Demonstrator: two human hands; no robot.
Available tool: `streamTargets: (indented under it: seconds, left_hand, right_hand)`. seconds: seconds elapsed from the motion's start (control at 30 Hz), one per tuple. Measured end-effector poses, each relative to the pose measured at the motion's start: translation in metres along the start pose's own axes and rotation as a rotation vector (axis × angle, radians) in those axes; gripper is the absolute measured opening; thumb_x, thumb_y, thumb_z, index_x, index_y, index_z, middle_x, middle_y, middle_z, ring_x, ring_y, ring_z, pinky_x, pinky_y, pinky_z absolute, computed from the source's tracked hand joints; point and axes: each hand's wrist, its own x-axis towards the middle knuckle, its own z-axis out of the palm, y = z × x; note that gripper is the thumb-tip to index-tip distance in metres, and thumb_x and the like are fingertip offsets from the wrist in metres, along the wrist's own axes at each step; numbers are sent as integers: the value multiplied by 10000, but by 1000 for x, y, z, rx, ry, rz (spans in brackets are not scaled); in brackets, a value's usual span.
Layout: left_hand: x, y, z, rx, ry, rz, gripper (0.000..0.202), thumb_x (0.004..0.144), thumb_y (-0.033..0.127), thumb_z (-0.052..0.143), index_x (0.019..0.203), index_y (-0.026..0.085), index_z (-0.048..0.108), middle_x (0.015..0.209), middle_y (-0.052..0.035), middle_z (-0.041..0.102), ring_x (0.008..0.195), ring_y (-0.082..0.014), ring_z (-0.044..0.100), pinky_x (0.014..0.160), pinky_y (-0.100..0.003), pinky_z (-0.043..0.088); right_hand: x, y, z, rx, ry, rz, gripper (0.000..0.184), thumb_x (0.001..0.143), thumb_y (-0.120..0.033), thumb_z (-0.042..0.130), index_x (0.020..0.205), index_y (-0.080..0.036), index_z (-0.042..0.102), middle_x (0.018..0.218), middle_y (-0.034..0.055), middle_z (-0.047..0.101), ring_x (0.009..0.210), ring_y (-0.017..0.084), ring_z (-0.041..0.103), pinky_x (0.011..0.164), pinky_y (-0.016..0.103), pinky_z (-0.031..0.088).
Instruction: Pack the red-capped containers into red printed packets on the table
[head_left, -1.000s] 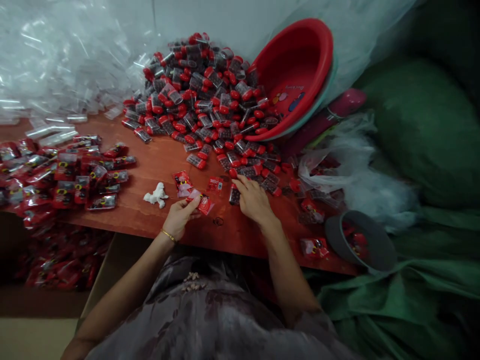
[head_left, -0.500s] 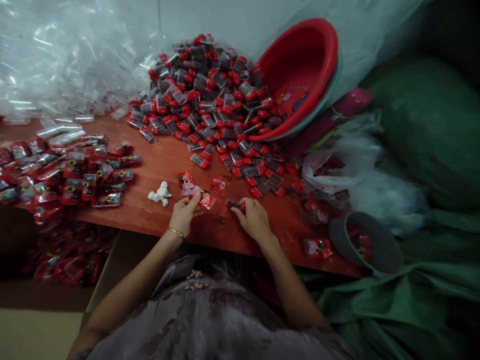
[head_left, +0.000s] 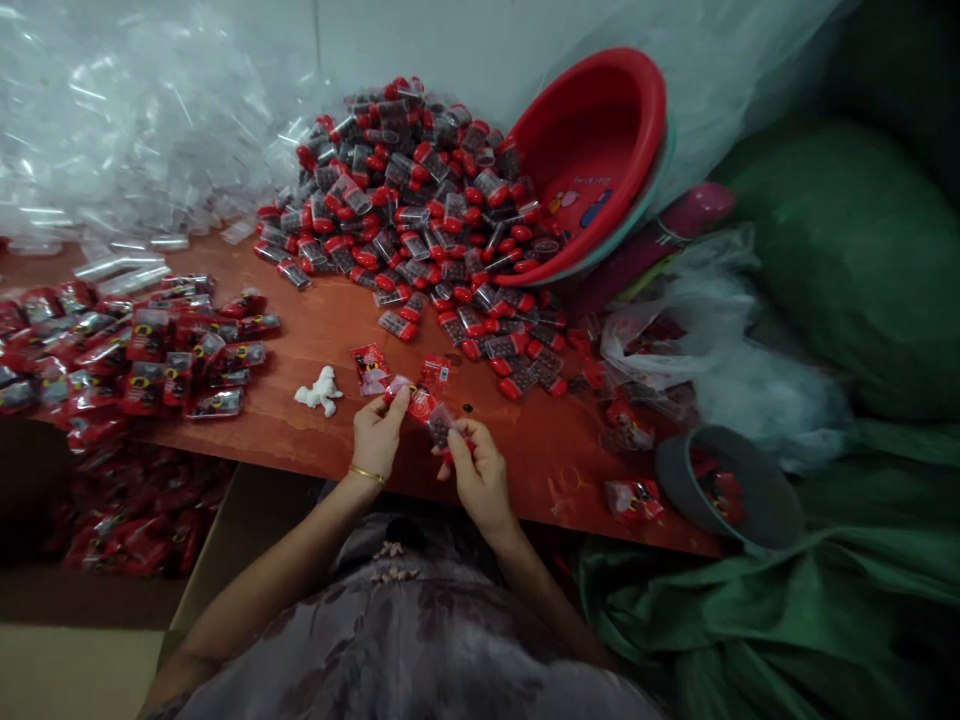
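My left hand (head_left: 377,435), with a gold bangle at its wrist, pinches a small red printed packet (head_left: 420,402) between thumb and fingers. Closed around a small clear container with dark contents and a red cap (head_left: 440,426) is my right hand (head_left: 478,468). The container's clear end meets the right edge of the packet; whether it is inside cannot be made out. Just beyond my hands lie a red printed packet (head_left: 370,368) and another flat red piece (head_left: 436,372) with a barcode. A crumpled white scrap (head_left: 319,391) rests left of my left hand.
A large heap of red-capped containers (head_left: 405,200) rises at the back, against a tilted red basin (head_left: 645,110). Filled red packets (head_left: 150,350) are piled at left, clear plastic sleeves (head_left: 127,130) behind them. A grey bowl (head_left: 667,460) and plastic bags (head_left: 765,390) stand at right.
My right hand has moved left and toward me, bringing the container up to the packet's edge. My left hand has shifted slightly right, still pinching the packet.
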Motion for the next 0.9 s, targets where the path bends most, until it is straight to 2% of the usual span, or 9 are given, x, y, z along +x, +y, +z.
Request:
streamTargets:
  seconds: [0.1, 0.27, 0.4, 0.6, 0.73, 0.8, 0.9]
  left_hand:
    - [1, -1, -1, 17, 6, 42, 369, 607, 475, 736, 704, 122, 690, 627, 8, 649, 577, -98, 550, 642, -230, 458]
    - [0, 0, 4, -71, 16, -36, 402, 534, 489, 770, 678, 127, 668, 616, 17, 632, 551, -87, 529, 602, -222, 456]
    - [-3, 3, 7, -72, 23, -24, 412, 520, 486, 776, 710, 136, 667, 638, 22, 634, 553, -80, 524, 587, -211, 448]
    - [-9, 2, 10, -101, 16, -52, 443, 500, 519, 775, 679, 148, 613, 635, 17, 633, 552, -83, 540, 583, -215, 446]
    - [-15, -1, 13, -66, -88, -146, 464, 457, 476, 814, 709, 134, 627, 673, -19, 667, 544, -93, 543, 534, -216, 425]
    - [-17, 0, 14, -84, -164, -204, 451, 478, 467, 812, 723, 128, 643, 682, -27, 671, 554, -96, 547, 534, -216, 427]
    - [-18, 6, 14, -127, -236, -260, 418, 497, 462, 809, 692, 132, 642, 609, 4, 627, 517, -78, 515, 507, -202, 413]
  right_hand:
    - [2, -2, 1, 76, -38, 48, 240, 872, -437, 466, 891, -201, 501, 651, -22, 661, 407, 76, 535, 452, 196, 424]
    - [9, -3, -3, 225, -94, 123, 278, 835, -463, 518, 826, -186, 537, 568, -39, 632, 350, 60, 483, 400, 178, 371]
    - [10, 1, -2, 271, -125, 179, 298, 821, -478, 533, 811, -181, 559, 540, -45, 617, 325, 54, 455, 365, 170, 333]
    - [8, 5, 3, 228, -88, 90, 280, 825, -472, 522, 883, -200, 549, 594, -41, 622, 367, 59, 461, 388, 180, 370]
    - [10, 8, 6, 168, -112, 25, 265, 848, -458, 489, 890, -205, 552, 613, -49, 584, 399, 62, 473, 399, 183, 380]
    - [12, 8, 8, 130, -69, 5, 253, 854, -447, 481, 886, -204, 544, 602, -57, 554, 415, 65, 475, 414, 186, 392]
    - [15, 6, 11, 140, -50, 4, 240, 860, -440, 468, 912, -211, 515, 667, -44, 580, 472, 78, 518, 466, 201, 443]
